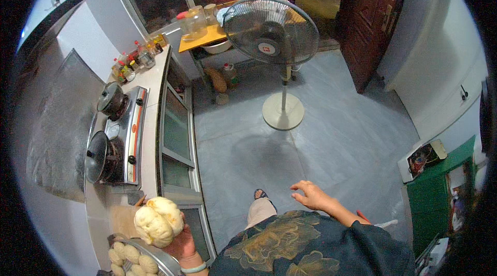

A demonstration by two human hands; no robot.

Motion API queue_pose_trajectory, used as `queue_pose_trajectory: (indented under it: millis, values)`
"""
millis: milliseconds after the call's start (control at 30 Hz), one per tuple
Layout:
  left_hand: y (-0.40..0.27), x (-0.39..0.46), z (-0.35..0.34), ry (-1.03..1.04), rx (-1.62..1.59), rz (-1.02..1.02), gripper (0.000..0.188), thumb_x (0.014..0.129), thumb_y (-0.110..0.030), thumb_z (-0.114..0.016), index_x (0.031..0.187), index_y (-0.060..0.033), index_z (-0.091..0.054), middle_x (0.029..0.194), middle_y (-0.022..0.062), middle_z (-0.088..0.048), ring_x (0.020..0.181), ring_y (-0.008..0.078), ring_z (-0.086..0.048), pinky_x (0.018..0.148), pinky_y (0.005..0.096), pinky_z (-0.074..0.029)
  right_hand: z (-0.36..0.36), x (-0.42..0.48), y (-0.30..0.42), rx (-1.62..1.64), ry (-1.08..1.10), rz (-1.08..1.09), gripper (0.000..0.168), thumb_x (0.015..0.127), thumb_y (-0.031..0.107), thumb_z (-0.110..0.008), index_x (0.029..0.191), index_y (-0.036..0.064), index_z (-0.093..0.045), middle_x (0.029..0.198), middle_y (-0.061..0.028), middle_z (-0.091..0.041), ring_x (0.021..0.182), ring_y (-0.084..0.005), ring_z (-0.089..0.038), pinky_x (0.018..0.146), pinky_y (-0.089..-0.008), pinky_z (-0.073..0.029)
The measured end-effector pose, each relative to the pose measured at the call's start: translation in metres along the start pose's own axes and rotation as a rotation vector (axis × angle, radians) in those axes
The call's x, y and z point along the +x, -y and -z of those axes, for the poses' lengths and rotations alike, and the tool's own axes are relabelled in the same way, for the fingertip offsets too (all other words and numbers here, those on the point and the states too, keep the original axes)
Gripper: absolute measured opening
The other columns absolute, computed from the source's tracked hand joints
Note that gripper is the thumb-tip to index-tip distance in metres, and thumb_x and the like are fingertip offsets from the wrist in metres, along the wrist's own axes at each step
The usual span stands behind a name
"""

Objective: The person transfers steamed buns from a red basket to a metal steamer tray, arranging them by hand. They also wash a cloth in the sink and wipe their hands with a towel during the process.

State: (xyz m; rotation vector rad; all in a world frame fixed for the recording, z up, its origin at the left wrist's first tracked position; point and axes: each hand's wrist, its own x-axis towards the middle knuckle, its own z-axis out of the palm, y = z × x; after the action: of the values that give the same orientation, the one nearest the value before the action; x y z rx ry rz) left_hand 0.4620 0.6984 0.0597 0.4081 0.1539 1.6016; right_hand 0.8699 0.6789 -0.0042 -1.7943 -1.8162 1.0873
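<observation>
Two pale steamed buns [158, 221] rest against each other in my left hand [186, 242], which wears a light bangle at the wrist. They are held above the counter's near end, beside a metal steamer tray [171, 264] filled with several more buns [134, 259]. Partly hidden behind the held buns is a wooden cutting board [121, 217]. My right hand [308, 195] hangs over the floor in front of my body, fingers apart and holding nothing.
A pedestal fan [271, 31] stands on the tiled floor ahead. Along the left counter sit a two-burner gas stove [134, 136], a lidded wok [97, 157], a pot [110, 97] and several condiment bottles [144, 56]. Glass jars [196, 20] stand on a yellow-topped table [205, 38]. A brown door [369, 23] is ajar.
</observation>
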Motion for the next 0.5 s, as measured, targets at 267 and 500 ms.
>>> queue_pose_trajectory:
  millis: [267,500]
  values:
    - [0.039,0.152,0.03,-0.063,0.078,-0.031,0.073,0.088,-0.047,-0.056,0.147,-0.0166,-0.026,0.152,0.0097,-0.027,0.135,0.036,-0.032,0.107,0.0578,-0.031,0.035,0.108,-0.023,-0.019,0.013,-0.164,0.037,0.091,0.028,-0.055,0.119,0.003,-0.058,0.113,-0.0165,-0.06,0.106,-0.031,-0.058,0.09,-0.0401,-0.046]
    - [0.073,0.24,0.036,0.119,0.446,0.056,0.069,0.09,-0.048,-0.051,0.146,-0.017,-0.027,0.15,0.0071,-0.031,0.134,0.0323,-0.034,0.109,0.0521,-0.031,0.059,0.199,-0.064,0.174,0.036,-0.18,0.036,0.088,0.024,-0.06,0.116,0.001,-0.059,0.108,-0.0168,-0.064,0.101,-0.0285,-0.062,0.087,-0.0379,-0.049]
